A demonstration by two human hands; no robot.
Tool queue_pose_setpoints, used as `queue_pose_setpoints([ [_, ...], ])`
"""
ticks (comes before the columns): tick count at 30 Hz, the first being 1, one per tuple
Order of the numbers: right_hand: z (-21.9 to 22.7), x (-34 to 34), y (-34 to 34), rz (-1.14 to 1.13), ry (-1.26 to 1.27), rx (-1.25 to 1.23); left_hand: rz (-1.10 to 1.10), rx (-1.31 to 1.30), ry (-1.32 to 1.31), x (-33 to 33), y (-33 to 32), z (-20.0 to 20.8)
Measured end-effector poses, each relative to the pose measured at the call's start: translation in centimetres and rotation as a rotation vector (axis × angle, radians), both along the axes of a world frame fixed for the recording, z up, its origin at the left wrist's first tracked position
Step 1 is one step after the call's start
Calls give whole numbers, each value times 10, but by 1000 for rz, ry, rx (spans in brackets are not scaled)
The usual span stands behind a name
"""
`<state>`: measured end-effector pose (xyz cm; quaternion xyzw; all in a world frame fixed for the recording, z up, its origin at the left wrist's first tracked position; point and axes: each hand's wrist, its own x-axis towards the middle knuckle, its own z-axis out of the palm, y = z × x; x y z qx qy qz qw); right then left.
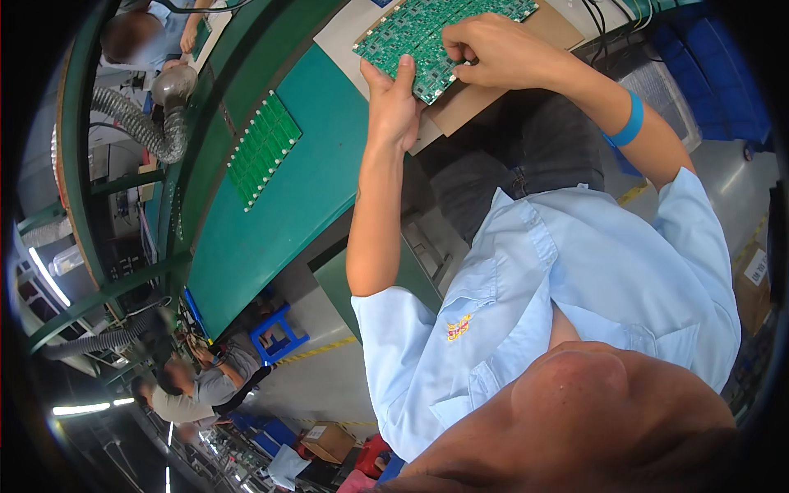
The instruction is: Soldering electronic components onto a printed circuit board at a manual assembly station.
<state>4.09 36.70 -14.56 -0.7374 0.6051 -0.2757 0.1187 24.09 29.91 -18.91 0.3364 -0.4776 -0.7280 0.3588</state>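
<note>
Here, left hand (pixel 393 103) gripping circuit board (pixel 436 33) edge, right hand (pixel 493 51) curled atop.

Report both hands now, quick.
Left hand: closed on the edge of the green circuit board.
Right hand: fingers curled on the same board; grip itself hidden.

Bright, even overhead lighting; white fluorescent tube lamps (pixel 80 408) glare at lower left. Heavy fisheye bending, black vignette at rim. Slight blur in near foreground.
</note>
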Motion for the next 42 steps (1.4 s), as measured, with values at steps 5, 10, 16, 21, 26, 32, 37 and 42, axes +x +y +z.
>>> queue_pose_setpoints([
  [5,-11,-5,-6,11,-1,11,-45,34,-48,-2,-9,-1],
  [10,-14,-10,-15,27,60,155,-130,97,-87,0,-17,4],
  [16,-22,-15,-30,25,26,324,-225,175,-27,3,-23,14],
  [21,-27,-12,-35,18,21,320,-128,160,-17,4,-14,23],
  [26,-37,-18,-32,-13,16,327,-89,242,47,2,-9,24],
  [32,-42,-18,-13,53,-213,63,-18,117,-33,10,-17,-2],
  [37,-37,-6,28,-96,-355,-136,47,68,-38,9,-19,-2],
  [42,-73,8,35,-128,-12,-313,52,92,-8,4,-15,5],
])
